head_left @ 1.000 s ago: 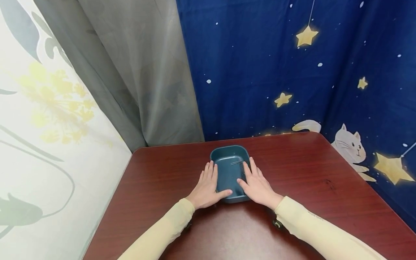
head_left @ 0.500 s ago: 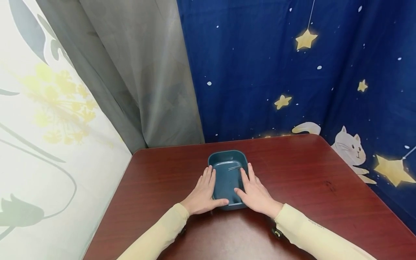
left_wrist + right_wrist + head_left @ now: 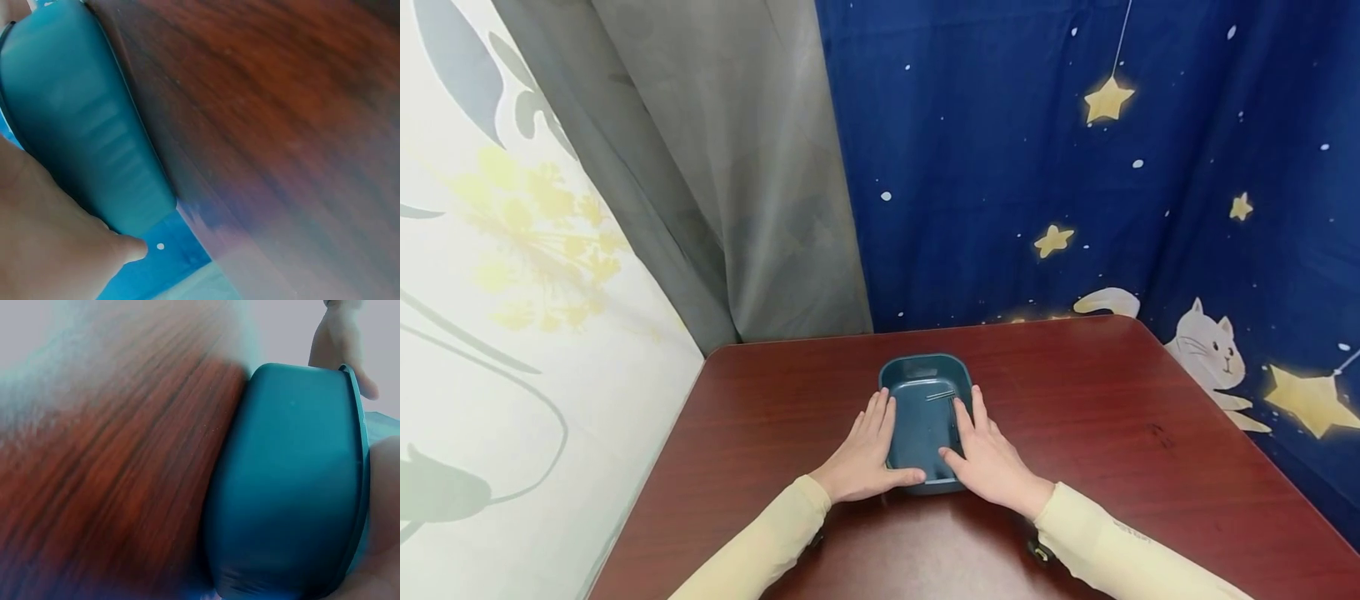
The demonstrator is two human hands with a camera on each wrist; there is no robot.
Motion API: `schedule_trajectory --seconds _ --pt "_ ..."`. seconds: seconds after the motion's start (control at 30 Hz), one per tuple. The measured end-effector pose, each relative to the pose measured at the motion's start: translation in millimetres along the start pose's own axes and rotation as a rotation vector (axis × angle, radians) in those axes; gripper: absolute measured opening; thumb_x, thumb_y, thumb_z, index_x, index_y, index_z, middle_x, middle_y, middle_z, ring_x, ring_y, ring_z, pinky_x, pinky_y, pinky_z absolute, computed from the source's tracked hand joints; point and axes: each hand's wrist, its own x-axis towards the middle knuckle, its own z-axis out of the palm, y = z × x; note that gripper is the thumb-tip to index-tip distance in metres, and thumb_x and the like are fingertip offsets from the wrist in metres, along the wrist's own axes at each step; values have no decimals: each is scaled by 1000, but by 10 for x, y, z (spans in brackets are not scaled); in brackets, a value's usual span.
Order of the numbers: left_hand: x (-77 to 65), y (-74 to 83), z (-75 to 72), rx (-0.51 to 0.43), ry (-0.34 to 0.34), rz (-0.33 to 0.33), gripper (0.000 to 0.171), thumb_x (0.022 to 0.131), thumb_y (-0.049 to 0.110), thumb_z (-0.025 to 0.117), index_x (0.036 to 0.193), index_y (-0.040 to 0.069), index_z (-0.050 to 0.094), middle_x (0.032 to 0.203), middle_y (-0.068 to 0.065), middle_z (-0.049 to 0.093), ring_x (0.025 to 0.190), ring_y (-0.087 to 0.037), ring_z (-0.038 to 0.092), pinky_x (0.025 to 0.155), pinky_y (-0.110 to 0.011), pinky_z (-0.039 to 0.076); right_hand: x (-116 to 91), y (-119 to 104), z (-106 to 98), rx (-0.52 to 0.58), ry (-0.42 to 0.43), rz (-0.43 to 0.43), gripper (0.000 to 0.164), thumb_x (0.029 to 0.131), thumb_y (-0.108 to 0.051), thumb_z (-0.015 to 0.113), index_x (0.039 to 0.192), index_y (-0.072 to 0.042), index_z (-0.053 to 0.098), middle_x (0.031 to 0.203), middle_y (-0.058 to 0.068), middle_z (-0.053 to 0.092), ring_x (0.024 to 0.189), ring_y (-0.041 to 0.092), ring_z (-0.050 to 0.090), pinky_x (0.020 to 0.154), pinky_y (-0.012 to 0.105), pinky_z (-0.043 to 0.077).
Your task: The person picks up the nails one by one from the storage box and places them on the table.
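Observation:
A dark teal rectangular tray with rounded corners [image 3: 921, 364] sits on the table between both hands. My left hand [image 3: 861, 457] rests along its left rim, fingers straight, with the thumb lying over the near-left corner. On the right rim lies my right hand [image 3: 997, 467], its fingers straight and reaching a little inside, the thumb over the tray's inner edge. Several thin dark sticks [image 3: 940, 396] lie inside toward the far right, partly hidden by the right fingers. The left wrist view shows the tray's ribbed outer wall [image 3: 87, 125]; the right wrist view shows the opposite smooth side [image 3: 284, 475].
The glossy reddish-brown wooden table [image 3: 1135, 467] extends to both sides of the tray. Behind it hang a grey curtain [image 3: 775, 208] and a blue star-patterned curtain [image 3: 970, 167]. A white printed cloth [image 3: 512, 350] hangs at the left.
The tray has slid slightly toward the person, with both hands staying on its rims. The head view has also tilted up a little. The sticks stay at the far right inside.

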Motion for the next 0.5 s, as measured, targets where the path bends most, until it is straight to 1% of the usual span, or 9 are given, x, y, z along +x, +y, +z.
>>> schedule_trajectory --seconds 0.07,0.13,0.27,0.4,0.5 --pt "-11 -4 -3 -4 -3 1 124 82 78 59 161 7 -3 168 -11 -10 153 -25 -10 120 -53 11 -8 -7 0 10 -3 11 88 96 -40 67 159 0 21 166 20 -9 137 48 39 94 61 48" --pt "-17 -7 -3 -3 -7 2 123 82 78 58 161 8 -5 168 -10 -11 153 -24 -10 120 -53 11 -11 -8 -8 14 -7 18 88 95 -39 68 160 -1 20 167 20 -7 137 48 39 92 62 49" --pt "-19 -12 -9 1 -10 8 122 83 78 57 161 10 -6 168 -9 -11 153 -24 -11 120 -53 10 21 17 -40 -15 10 4 87 94 -39 69 159 -4 23 166 22 4 137 47 40 93 66 46" --pt "-13 -14 -22 -4 -15 9 121 82 80 56 162 14 -7 168 -5 -16 153 -24 -11 120 -53 11 122 81 -88 -56 62 -40 79 92 -37 70 156 -6 35 163 24 17 137 46 38 95 69 42" --pt "-4 -21 -28 -16 -19 13 121 81 80 58 162 18 -8 168 -5 -16 153 -24 -12 120 -53 11 242 168 -134 -85 84 -65 70 92 -35 71 151 -9 45 162 23 21 139 45 34 96 69 41"
